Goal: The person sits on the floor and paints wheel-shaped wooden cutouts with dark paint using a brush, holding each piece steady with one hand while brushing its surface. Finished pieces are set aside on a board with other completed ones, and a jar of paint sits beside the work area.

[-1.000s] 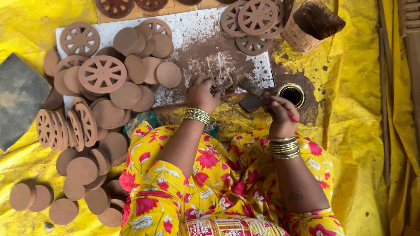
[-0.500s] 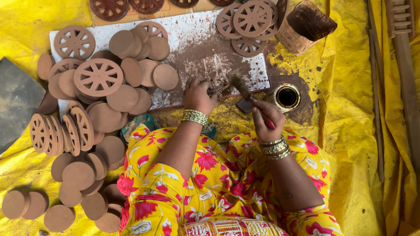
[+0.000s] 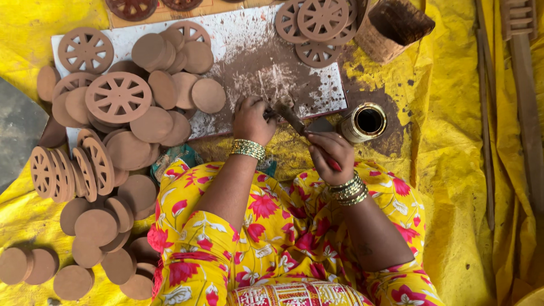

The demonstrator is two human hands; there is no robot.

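Brown clay discs crowd the left of the white board. The left hand is curled near the board's front edge, fingers closed on something small I can't make out. Just right, the tool slants up-left to down-right, its lower end clamped in the right hand. A brass cup stands just beside, with bare yellow sheet beyond.
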